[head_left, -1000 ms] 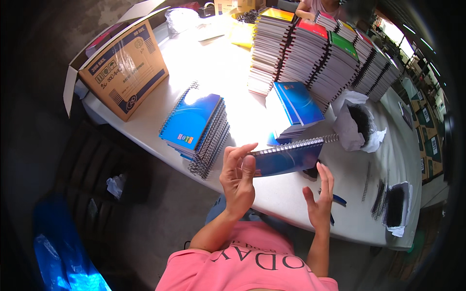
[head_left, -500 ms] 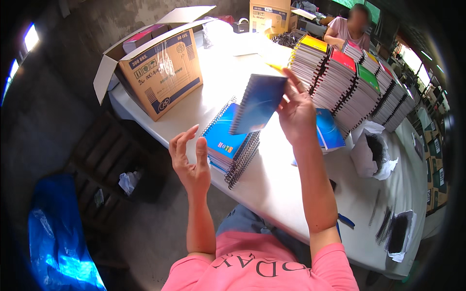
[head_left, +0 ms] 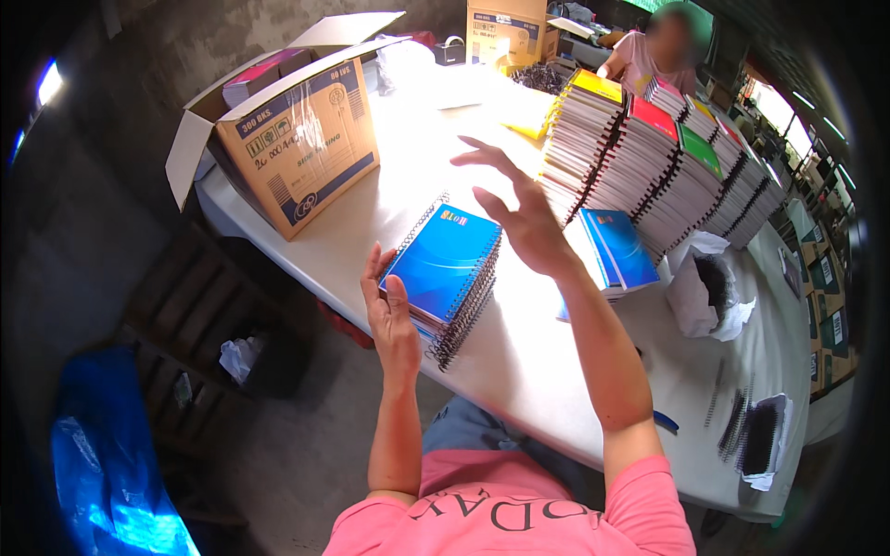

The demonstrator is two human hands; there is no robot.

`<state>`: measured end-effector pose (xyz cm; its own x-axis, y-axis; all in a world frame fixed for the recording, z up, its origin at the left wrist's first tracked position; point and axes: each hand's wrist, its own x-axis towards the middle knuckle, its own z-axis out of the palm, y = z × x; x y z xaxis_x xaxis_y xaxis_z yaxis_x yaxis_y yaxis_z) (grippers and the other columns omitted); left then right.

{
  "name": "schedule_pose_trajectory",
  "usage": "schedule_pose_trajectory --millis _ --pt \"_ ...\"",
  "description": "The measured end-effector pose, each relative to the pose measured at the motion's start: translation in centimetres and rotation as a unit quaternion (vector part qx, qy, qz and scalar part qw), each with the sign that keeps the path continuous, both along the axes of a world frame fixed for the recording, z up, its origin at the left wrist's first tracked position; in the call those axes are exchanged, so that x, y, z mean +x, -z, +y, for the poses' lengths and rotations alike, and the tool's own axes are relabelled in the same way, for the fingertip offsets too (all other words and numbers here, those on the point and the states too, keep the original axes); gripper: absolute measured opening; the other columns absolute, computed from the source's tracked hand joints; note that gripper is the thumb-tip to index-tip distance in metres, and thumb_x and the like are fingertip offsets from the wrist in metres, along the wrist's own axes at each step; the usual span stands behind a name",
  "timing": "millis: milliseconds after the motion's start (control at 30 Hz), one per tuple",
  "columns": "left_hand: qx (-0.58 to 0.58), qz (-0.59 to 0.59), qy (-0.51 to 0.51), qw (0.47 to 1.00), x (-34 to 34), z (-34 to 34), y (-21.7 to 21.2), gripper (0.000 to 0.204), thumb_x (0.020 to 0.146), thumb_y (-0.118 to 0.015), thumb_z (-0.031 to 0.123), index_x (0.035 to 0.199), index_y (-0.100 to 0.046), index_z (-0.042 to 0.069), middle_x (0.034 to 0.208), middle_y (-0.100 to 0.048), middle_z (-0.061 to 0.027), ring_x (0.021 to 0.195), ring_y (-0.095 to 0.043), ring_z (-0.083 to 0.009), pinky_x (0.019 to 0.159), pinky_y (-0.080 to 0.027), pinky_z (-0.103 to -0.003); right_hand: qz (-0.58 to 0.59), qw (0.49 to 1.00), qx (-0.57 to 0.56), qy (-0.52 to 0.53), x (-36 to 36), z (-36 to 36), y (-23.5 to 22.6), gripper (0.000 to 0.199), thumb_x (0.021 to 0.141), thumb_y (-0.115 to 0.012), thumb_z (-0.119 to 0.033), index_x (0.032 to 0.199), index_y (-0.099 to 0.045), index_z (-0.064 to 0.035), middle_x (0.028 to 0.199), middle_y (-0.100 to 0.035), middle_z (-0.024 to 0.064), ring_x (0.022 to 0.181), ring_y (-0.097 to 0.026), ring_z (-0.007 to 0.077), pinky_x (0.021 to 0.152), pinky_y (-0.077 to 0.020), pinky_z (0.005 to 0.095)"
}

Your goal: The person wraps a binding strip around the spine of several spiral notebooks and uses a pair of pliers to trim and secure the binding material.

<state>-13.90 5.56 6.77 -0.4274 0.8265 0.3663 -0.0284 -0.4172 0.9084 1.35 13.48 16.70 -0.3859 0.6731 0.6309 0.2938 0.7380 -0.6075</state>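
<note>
"Where is the stack of spiral-bound notebooks with glossy blue covers (head_left: 443, 258)?"

"Near the centre of the frame, on the white-covered table (head_left: 547, 371), metal coils showing along its sides."

"And the hands?"

"The left hand (head_left: 395, 324) is at the stack's lower-left corner, its thumb and fingers parted and upright. Whether it presses on the books, I cannot tell. The right hand (head_left: 521, 215) hangs in the air just right of the stack's upper edge, fingers spread, holding nothing."

"What lies to the right?"

"A fanned pile of blue-covered books (head_left: 623, 250), right of centre. Behind it, toward the upper right, tall stacks of coil-bound books with yellow, red and green covers (head_left: 640, 171). Below those, a crumpled white paper wrapper (head_left: 691, 310) with dark coils inside."

"Upper left?"

"An open brown cardboard box (head_left: 301, 153) with dark blue bands, standing on the table."

"Anyone else?"

"A person in a pale pink top (head_left: 640, 57), upper right, behind the tall stacks."
</note>
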Motion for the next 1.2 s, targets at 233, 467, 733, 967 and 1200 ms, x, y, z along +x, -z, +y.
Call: schedule_pose_trajectory --millis 233,467,733,967,1200 --pt "0.063 0.08 -0.104 0.989 0.2 1.6 1.1 0.028 0.097 -0.046 0.022 0.108 -0.058 0.0 0.116 -0.054 -0.0135 0.11 -0.051 -0.0227 0.096 -0.038 -0.033 -0.166 0.833 -0.031 0.527 18.0 -2.6 4.0 0.05 0.083 -0.065 -0.025 0.128 -0.051 -0.0068 0.119 -0.059 0.0148 0.11 -0.057 0.03 0.094 -0.044 0.0367" --pt "0.05 0.092 -0.147 0.984 0.3 1.8 1.0 0.025 0.097 -0.047 0.02 0.11 -0.056 0.001 0.116 -0.053 -0.0127 0.112 -0.049 -0.0217 0.1 -0.035 -0.034 -0.17 0.835 -0.222 0.473 21.7 -2.9 6.4 0.049 0.072 -0.077 -0.034 0.106 -0.061 -0.002 0.092 -0.067 0.0174 0.094 -0.064 0.0295 0.081 -0.0487 0.041" --pt "0.354 0.342 -0.073 0.867 7.1 -8.0 -5.1 0.029 0.091 -0.055 0.036 0.109 -0.055 0.013 0.116 -0.05 -0.0118 0.119 -0.046 -0.032 0.102 -0.036 -0.047 -0.074 0.909 -0.16 0.377 15.9 -12.3 3.6 0.028 0.074 -0.074 -0.008 0.092 -0.053 -0.0068 0.078 -0.067 0.0141 0.074 -0.067 0.0328 0.067 -0.0507 0.0405" --pt "0.135 0.577 0.131 0.795 19.0 -3.7 7.9 0.035 0.087 -0.058 0.039 0.113 -0.06 0.014 0.112 -0.054 -0.0042 0.122 -0.044 -0.0237 0.102 -0.007 -0.069 -0.098 0.908 -0.211 0.347 18.7 -18.3 12.8 0.037 0.077 -0.07 -0.015 0.112 -0.057 -0.0096 0.097 -0.065 0.0166 0.089 -0.064 0.0327 0.077 -0.0498 0.0413" --pt "0.131 0.553 0.151 0.809 20.1 -5.2 5.8 0.06 0.068 -0.071 0.059 0.096 -0.058 0.008 0.109 -0.049 -0.0109 0.119 -0.04 -0.03 0.094 -0.015 -0.073 -0.096 0.635 -0.153 0.751 41.7 -21.5 19.8 0.048 0.077 -0.069 -0.01 0.122 -0.053 -0.0065 0.118 -0.054 0.0203 0.109 -0.052 0.0386 0.091 -0.0425 0.0432"
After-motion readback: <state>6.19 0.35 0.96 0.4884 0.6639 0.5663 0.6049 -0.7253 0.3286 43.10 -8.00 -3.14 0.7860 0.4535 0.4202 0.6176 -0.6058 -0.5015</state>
